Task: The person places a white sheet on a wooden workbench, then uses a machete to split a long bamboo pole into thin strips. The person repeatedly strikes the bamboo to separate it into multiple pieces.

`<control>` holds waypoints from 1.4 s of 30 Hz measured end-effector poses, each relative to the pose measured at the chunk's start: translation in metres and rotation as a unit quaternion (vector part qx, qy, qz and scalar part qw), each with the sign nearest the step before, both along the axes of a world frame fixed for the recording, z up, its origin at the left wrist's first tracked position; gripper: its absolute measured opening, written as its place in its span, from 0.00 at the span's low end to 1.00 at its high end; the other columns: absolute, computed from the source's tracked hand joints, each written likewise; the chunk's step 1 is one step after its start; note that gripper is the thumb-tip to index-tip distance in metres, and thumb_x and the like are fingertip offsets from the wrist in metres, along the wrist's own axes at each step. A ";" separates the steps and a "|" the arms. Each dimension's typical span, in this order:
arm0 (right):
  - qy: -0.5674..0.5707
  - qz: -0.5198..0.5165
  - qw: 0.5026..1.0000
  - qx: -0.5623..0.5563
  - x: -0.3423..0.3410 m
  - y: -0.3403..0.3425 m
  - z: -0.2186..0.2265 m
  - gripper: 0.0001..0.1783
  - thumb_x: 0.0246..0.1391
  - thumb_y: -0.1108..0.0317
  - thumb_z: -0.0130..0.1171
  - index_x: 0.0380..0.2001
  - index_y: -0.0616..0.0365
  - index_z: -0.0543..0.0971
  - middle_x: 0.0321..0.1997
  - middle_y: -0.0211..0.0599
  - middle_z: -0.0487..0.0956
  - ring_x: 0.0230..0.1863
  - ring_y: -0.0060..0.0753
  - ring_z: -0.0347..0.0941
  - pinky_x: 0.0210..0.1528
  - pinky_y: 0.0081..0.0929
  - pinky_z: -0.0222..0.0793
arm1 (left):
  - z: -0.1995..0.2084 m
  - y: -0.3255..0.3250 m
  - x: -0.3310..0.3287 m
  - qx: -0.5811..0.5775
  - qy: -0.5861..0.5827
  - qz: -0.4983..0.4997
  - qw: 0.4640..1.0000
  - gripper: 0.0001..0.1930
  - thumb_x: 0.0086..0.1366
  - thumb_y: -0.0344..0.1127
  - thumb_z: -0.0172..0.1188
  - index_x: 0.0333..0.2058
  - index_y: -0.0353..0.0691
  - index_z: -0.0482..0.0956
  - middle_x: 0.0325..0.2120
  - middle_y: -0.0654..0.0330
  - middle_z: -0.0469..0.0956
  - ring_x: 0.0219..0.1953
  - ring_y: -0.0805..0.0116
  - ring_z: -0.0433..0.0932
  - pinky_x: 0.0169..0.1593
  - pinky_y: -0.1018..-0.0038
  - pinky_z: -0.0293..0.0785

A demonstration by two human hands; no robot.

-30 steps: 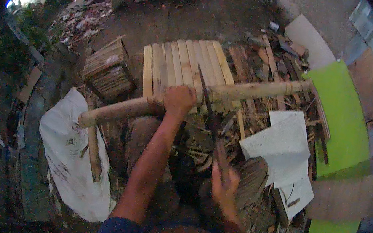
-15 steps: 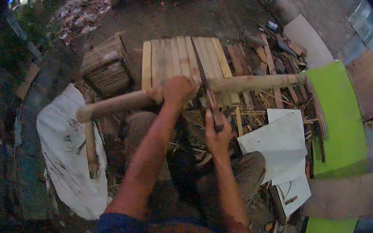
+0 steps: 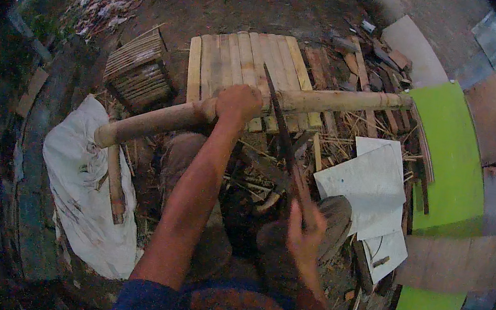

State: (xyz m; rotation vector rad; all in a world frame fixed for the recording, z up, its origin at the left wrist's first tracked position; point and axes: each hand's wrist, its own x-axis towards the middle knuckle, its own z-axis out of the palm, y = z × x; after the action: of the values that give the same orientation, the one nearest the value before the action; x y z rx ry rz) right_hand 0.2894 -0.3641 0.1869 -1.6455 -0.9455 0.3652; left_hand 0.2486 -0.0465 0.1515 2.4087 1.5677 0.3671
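Left to right: the bamboo pole (image 3: 166,120) slants from the white sack (image 3: 84,197) past the near edge of the slatted wooden platform (image 3: 228,61); the left hand (image 3: 239,105) is wrapped over it; just beside, a long-bladed cutting tool (image 3: 286,144) crosses it, handle clasped by the right hand (image 3: 305,232). Clean strokes likely need firm bracing, straight tracking and clear knuckles.

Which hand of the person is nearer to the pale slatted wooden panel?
Left. The left hand holds the round pole across the near edge of the pale slatted wooden panel; the right hand is farther away, beside the right knee, holding a long dark-bladed tool.
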 end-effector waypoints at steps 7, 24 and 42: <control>0.051 0.020 0.998 -0.015 0.004 0.060 -0.008 0.10 0.61 0.68 0.60 0.38 0.66 0.80 0.26 0.26 0.77 0.26 0.17 0.70 0.29 0.22 0.66 | 0.014 -0.001 -0.002 -0.022 -0.029 0.028 0.999 0.27 0.65 0.49 0.45 0.32 0.30 0.85 0.31 0.41 0.83 0.36 0.41 0.82 0.46 0.51 0.77; 0.005 -0.001 1.000 -0.028 0.007 0.084 -0.003 0.12 0.61 0.66 0.59 0.37 0.66 0.80 0.26 0.38 0.78 0.26 0.27 0.73 0.31 0.28 0.68 | 0.015 -0.003 -0.011 0.000 0.004 -0.002 1.000 0.25 0.63 0.52 0.47 0.32 0.35 0.85 0.31 0.44 0.83 0.35 0.43 0.83 0.44 0.52 0.78; 0.029 -0.023 0.999 -0.028 0.027 0.164 -0.018 0.20 0.56 0.55 0.60 0.37 0.65 0.81 0.33 0.53 0.82 0.38 0.52 0.79 0.44 0.42 0.73 | 0.014 -0.012 -0.003 0.029 0.000 0.035 0.999 0.25 0.63 0.50 0.49 0.29 0.34 0.85 0.27 0.43 0.82 0.34 0.42 0.83 0.42 0.54 0.78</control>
State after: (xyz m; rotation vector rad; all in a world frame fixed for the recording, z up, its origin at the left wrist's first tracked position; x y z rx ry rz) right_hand 0.3165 -0.1997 0.1684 -1.6968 -0.8587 0.4095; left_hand 0.2459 -0.0588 0.1655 2.4012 1.6678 0.4313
